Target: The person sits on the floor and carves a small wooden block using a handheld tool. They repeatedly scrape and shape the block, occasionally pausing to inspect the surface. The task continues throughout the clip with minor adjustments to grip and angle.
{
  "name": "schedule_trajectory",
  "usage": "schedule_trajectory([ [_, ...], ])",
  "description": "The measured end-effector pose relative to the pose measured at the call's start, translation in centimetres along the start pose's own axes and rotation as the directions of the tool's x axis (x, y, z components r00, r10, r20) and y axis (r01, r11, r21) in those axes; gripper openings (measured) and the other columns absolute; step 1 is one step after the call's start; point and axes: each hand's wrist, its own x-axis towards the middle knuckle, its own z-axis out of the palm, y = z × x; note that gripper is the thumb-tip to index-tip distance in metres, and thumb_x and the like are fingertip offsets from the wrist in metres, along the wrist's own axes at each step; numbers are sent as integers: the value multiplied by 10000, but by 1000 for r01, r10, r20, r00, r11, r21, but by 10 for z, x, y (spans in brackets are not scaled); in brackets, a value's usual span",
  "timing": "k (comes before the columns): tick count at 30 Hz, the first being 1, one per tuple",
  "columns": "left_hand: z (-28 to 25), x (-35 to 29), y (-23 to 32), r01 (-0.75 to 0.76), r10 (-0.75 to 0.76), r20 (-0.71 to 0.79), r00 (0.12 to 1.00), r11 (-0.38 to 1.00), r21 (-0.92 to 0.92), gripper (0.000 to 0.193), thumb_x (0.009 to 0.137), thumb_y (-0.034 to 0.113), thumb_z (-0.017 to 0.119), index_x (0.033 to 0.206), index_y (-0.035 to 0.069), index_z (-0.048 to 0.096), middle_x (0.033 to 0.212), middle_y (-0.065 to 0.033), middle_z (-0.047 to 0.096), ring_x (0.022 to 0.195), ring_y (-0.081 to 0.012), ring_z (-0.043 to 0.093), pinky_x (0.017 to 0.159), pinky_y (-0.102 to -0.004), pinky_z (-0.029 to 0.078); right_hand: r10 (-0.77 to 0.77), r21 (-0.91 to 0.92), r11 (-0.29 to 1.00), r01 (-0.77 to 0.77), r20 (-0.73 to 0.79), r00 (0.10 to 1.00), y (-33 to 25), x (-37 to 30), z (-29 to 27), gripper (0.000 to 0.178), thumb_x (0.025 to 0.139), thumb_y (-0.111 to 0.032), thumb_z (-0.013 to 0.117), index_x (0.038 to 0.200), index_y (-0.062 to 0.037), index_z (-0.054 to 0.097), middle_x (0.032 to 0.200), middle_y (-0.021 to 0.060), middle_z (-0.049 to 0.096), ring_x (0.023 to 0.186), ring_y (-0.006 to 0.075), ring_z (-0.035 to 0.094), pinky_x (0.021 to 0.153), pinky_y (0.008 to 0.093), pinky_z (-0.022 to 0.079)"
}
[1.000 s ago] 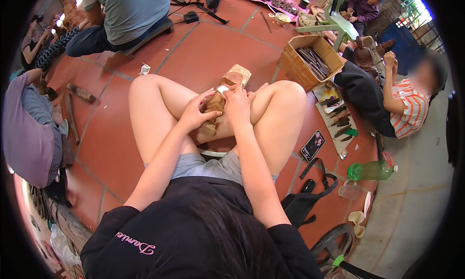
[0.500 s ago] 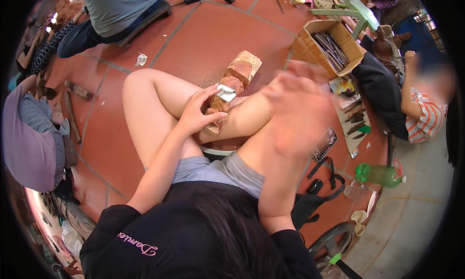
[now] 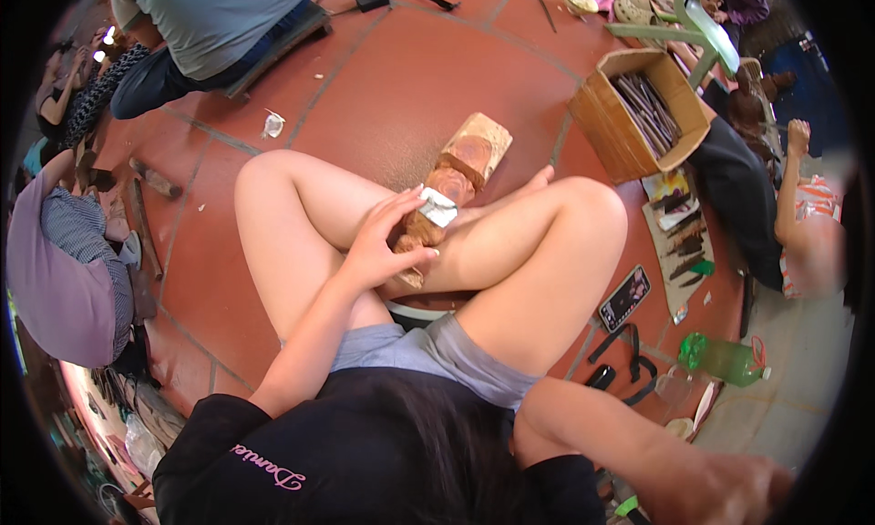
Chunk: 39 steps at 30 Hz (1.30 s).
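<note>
A partly carved wooden block (image 3: 453, 180), with rounded shapes cut between deep grooves, leans across my crossed legs with its far end over the tiles. My left hand (image 3: 387, 242) grips its near part, thumb on one side and fingers on the other. Across the carving, by my fingertips, lies a small folded white piece (image 3: 438, 207); whether it is paper or cloth I cannot tell. My right hand (image 3: 720, 490) is far out at the lower right, away from the carving. Motion smears its fingers, so what it touches or holds is hidden.
To the right stand a cardboard box (image 3: 597, 124) of metal rod-like tools, a board (image 3: 670, 252) with dark wood pieces, a phone (image 3: 625, 299) and a green bottle (image 3: 725, 359). People sit at the left, far left and right. Wooden sticks (image 3: 144, 224) lie at left.
My right hand has swung from above my right knee down to the lower right edge. The left hand keeps its grip on the carving. The whole view has shifted slightly.
</note>
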Motion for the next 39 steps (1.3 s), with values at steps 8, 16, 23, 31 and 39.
schedule_trajectory([
  [8, -4, 0, 4, -28, 28, 15, 1000, 1000, 8, 830, 714, 333, 900, 1408, 53, 540, 1501, -187, 489, 1375, -351, 464, 1147, -451, 356, 453, 63, 848, -525, 427, 783, 62, -17, -70, 576, 941, -526, 497, 1057, 37, 544, 824, 166, 588, 756, 365, 611, 646, 436, 485],
  [16, 6, -5, -13, -96, 92, -39, 995, 987, -126, 778, 727, 349, 878, 1363, 28, 567, 1482, -207, 501, 1346, -368, 485, 1131, -457, 380, 810, -887, -445, 123, -341, 477, 91, 14, -76, 296, 902, -307, 670, 988, -28, 626, 885, 110, 614, 828, 301, 631, 753, 416, 487],
  [23, 5, 2, -20, -153, 144, -104, 984, 984, -93, 740, 766, 418, 837, 1339, 29, 577, 1443, -203, 526, 1325, -367, 493, 1115, -446, 394, 857, -598, -512, 616, -308, 413, 146, 40, -36, 366, 879, -324, 693, 1052, -19, 590, 938, 128, 596, 866, 304, 613, 776, 419, 479],
  [31, 13, -10, -22, -165, 160, -100, 982, 986, -40, 813, 747, 460, 850, 1369, 22, 562, 1472, -196, 510, 1374, -370, 449, 1149, -449, 359, 829, -674, -526, 520, -269, 490, 149, 30, -25, 463, 853, -344, 720, 1124, -9, 548, 998, 148, 575, 909, 307, 592, 802, 422, 469],
  [39, 4, -11, -17, -77, 77, -25, 997, 997, 2, 834, 729, 483, 856, 1375, 40, 570, 1480, -176, 514, 1394, -351, 440, 1163, -447, 342, 516, -819, -542, 186, -150, 843, 114, 36, -9, 571, 828, -363, 747, 1196, 0, 506, 1058, 168, 554, 952, 310, 571, 827, 426, 459],
])
